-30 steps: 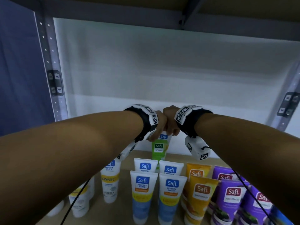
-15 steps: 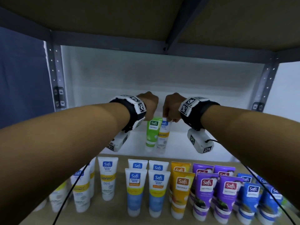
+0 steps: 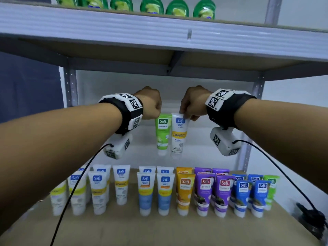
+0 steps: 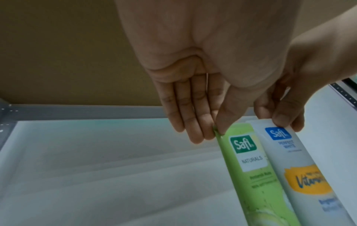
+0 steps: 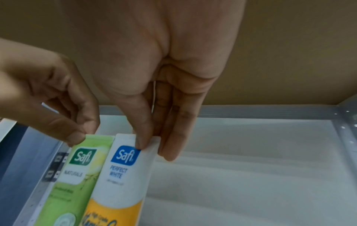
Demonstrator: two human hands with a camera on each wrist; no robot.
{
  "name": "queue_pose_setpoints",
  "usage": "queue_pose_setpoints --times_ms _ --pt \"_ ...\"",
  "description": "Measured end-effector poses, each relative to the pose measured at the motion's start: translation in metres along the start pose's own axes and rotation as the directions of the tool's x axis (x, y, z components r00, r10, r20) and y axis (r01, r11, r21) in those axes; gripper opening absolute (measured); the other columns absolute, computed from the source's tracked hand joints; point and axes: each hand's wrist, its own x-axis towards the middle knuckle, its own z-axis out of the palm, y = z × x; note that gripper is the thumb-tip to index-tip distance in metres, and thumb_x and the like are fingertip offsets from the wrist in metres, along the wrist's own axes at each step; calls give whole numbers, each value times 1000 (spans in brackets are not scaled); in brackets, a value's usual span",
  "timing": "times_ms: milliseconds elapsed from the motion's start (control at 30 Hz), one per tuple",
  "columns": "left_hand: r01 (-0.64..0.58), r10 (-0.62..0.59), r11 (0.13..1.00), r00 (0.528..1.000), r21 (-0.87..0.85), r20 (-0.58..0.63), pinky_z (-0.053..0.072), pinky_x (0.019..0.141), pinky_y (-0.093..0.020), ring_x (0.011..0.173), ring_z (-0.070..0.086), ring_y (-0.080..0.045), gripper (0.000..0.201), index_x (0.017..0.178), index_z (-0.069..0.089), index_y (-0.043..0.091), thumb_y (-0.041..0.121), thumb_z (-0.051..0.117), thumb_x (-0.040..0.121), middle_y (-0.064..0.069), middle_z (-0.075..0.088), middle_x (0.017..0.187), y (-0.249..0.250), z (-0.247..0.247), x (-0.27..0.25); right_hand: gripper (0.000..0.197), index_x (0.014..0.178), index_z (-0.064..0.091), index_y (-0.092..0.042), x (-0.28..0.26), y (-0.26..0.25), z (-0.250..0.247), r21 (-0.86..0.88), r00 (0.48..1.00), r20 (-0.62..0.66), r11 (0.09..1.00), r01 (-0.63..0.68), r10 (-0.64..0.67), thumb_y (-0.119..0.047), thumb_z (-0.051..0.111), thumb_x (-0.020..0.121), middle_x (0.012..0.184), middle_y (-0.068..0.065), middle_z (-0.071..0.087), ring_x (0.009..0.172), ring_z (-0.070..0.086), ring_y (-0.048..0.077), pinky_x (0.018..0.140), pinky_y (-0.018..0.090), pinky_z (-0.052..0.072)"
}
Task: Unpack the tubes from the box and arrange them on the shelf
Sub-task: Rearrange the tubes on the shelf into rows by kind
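White wall, grey steel uprights, perhaps blue curtain

I had both arms stretched forward, wrists level; my left grip pinched the green tube by its top, my right grip pinched the white tube likewise

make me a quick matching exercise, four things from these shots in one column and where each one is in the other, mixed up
Things:
1. green tube
2. white Vitamin C tube
3. purple tubes
4. green bottles

Places:
A. standing on the lower shelf
B. pinched by the right hand
C. on the upper shelf
D. pinched by the left hand

Pairs: 1-D, 2-B, 3-A, 4-C
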Motion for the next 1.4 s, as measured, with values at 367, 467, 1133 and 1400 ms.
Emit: queue_pose_setpoints --times_ms 367,467,1133,1400 --pt "-36 44 993 997 -112 69 46 69 -19 77 65 -16 12 84 76 13 17 66 77 -1 74 80 9 35 -84 12 89 76 -7 -66 -2 43 73 992 122 997 -40 31 -3 75 78 83 9 75 71 73 21 70 34 62" --pt "-39 51 989 995 -143 84 47 68 -18 76 66 -15 13 84 77 13 15 65 78 -1 74 79 11 53 -103 13 89 76 -5 -78 0 64 79 989 144 996 -43 31 -3 76 77 83 10 74 69 73 23 68 35 62" --pt "70 -13 954 981 -292 194 52 67 -22 72 64 -16 15 77 71 17 13 56 76 2 70 74 7 137 -157 12 91 76 -11 -111 11 147 37 971 236 998 -56 45 -8 73 80 81 0 70 68 69 17 70 31 61" --pt "203 -140 860 976 -467 166 49 67 -18 69 63 -5 16 83 67 20 26 77 72 6 69 75 3 158 -173 23 83 70 -21 -121 25 163 220 967 209 957 -191 145 -17 86 66 83 0 71 64 69 11 52 18 52"
